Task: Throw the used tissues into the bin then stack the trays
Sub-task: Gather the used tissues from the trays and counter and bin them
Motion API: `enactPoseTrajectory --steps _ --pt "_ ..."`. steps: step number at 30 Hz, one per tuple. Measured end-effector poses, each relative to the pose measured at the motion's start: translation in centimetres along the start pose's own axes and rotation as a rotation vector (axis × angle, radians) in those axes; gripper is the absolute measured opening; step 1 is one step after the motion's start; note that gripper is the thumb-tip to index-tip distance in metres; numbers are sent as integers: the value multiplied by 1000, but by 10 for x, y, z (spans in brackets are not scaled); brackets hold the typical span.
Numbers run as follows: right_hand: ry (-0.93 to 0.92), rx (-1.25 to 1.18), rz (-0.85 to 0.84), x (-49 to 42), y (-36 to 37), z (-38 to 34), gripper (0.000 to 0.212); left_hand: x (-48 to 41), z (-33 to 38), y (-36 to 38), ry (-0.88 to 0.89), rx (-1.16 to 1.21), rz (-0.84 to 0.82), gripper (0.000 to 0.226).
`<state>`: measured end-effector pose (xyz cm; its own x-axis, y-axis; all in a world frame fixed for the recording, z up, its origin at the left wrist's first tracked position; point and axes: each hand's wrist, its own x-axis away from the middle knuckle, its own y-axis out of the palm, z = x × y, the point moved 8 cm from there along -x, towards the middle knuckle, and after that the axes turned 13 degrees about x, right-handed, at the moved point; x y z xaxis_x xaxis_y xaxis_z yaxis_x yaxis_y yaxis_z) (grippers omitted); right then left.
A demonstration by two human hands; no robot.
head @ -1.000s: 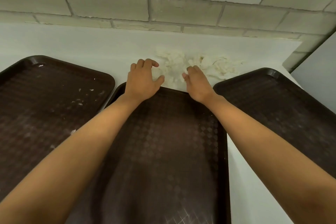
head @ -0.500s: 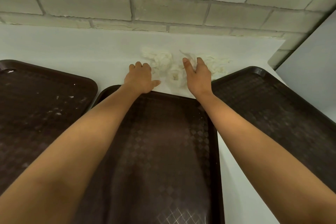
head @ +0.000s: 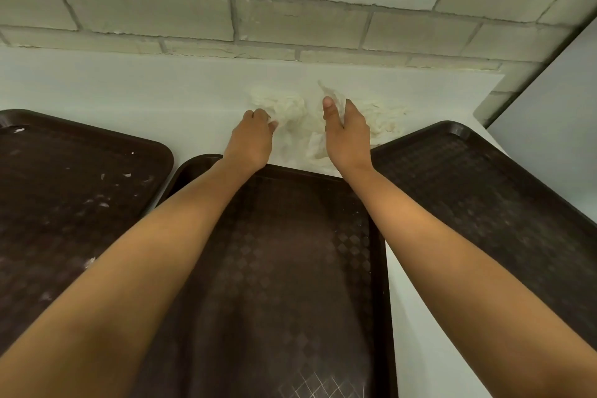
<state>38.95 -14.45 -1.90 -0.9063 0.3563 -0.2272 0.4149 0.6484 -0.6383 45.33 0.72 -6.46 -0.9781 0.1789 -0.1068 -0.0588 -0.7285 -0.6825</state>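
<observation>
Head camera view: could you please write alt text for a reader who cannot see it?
The left hand and right hand grip crumpled white tissues on a white counter by a brick wall. Three dark brown trays lie side by side nearer the person; the left tray carries white scraps.

We note two bare arms, each in view from hand down to frame's lower edge.
- Left forearm (head: 155,255): uncovered along whole visible length, smooth, tapering toward narrow wrist.
- Right forearm (head: 452,252): same look, uncovered, smooth, tapering likewise.
- Left hand (head: 250,139): bare, knuckles showing as row of small bumps; nails hidden from us.
- Right hand (head: 349,136): bare; thumbnail (head: 328,102) short, rounded.
- Wide lens swells both arms toward lower corners; upper arms and shoulders lie outside our view.
</observation>
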Motion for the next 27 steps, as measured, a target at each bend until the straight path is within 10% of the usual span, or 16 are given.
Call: enactPoseTrajectory --steps 27 --pt "68 -259 -93 60 -50 -31 47 113 68 -51 68 363 221 42"
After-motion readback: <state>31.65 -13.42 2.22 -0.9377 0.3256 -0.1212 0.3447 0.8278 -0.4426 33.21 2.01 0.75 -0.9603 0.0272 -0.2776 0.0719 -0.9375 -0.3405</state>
